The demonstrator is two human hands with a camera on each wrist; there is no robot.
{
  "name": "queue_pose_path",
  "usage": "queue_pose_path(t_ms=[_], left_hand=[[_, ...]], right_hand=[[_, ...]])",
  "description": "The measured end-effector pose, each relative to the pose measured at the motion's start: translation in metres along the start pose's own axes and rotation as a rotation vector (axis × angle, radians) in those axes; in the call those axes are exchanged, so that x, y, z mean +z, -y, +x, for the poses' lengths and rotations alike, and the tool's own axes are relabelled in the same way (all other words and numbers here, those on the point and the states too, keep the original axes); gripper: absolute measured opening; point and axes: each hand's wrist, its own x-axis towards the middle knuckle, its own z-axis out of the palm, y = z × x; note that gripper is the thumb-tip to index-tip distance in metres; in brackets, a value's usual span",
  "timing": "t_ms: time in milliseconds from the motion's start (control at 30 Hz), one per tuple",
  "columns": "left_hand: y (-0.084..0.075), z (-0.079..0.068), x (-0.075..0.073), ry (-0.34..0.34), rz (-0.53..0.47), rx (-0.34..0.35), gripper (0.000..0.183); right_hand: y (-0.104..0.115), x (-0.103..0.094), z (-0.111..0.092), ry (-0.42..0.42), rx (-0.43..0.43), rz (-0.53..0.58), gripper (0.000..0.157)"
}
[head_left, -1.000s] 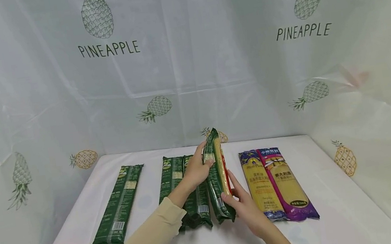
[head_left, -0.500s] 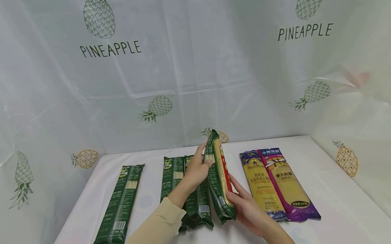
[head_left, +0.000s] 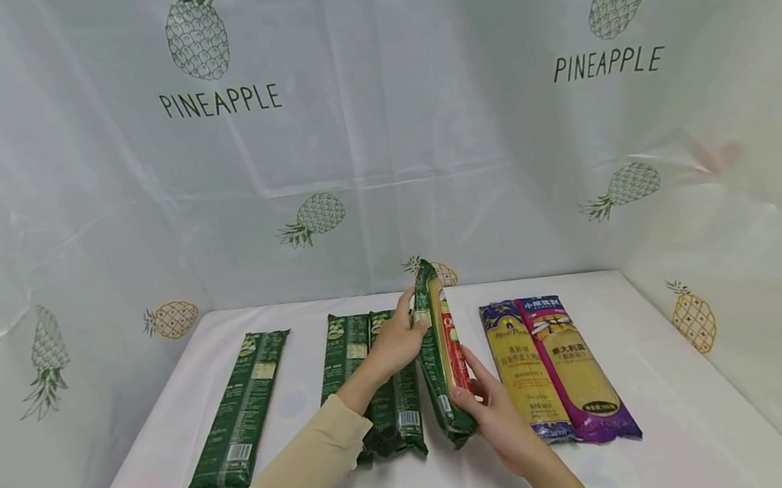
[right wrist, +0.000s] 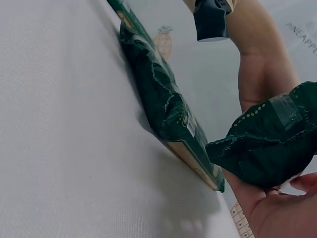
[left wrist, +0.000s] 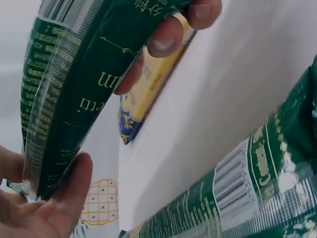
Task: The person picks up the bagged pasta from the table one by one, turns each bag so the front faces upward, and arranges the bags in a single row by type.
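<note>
A green spaghetti packet (head_left: 436, 372) is held up at a tilt over the table, its yellow and red side turned to the right. My left hand (head_left: 395, 344) grips it near the upper end; in the left wrist view the thumb and fingers (left wrist: 74, 183) lie around that end. Lower down, my right hand (head_left: 497, 422) holds the right side with thumb and fingers. The right wrist view shows the packet's crimped bottom end (right wrist: 272, 148). Just left of it, two green packets, one (head_left: 340, 357) beside another (head_left: 405, 398), lie flat, partly covered by my left arm.
Another green packet (head_left: 242, 414) lies apart at the left. On the right lie a blue and yellow spaghetti packet (head_left: 523, 367) and a purple one (head_left: 580, 367), side by side. A white cloth covers the table (head_left: 690, 418); a pineapple-print curtain (head_left: 418, 122) hangs behind.
The held spaghetti packet has shifted slightly right and turned, so more of its red side shows. The right hand's thumb has moved from the packet's green face to its edge. The lying packets stay put.
</note>
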Motion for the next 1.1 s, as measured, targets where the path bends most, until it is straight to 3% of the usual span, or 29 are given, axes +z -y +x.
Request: queue_pose_path(t_ms=[133, 233, 533, 800, 967, 1100], left_hand=[[0.0003, 0.0000, 0.0010, -0.011, 0.146, 0.036, 0.071], [-0.0003, -0.0012, 0.0017, -0.024, 0.180, 0.047, 0.073], [0.0008, -0.0003, 0.0003, -0.029, 0.116, 0.060, 0.084], [0.0011, -0.0021, 0.0003, -0.030, 0.074, 0.045, 0.076], [0.0005, -0.0048, 0.0002, -0.063, -0.010, 0.028, 0.072], [0.0006, -0.0042, -0.0011, -0.064, -0.058, 0.016, 0.069]], right_hand=[[-0.0009, 0.0018, -0.0001, -0.038, -0.037, -0.066, 0.079], [-0.0011, 0.0034, -0.0010, -0.060, -0.055, -0.115, 0.079], [0.0011, 0.0068, -0.0010, -0.085, -0.099, -0.204, 0.079], [0.0035, 0.0081, -0.0013, -0.099, -0.079, -0.262, 0.080], [0.0067, 0.0062, -0.0022, -0.070, -0.016, -0.217, 0.077], [0.0088, 0.0009, -0.0026, 0.013, 0.061, -0.074, 0.075]])
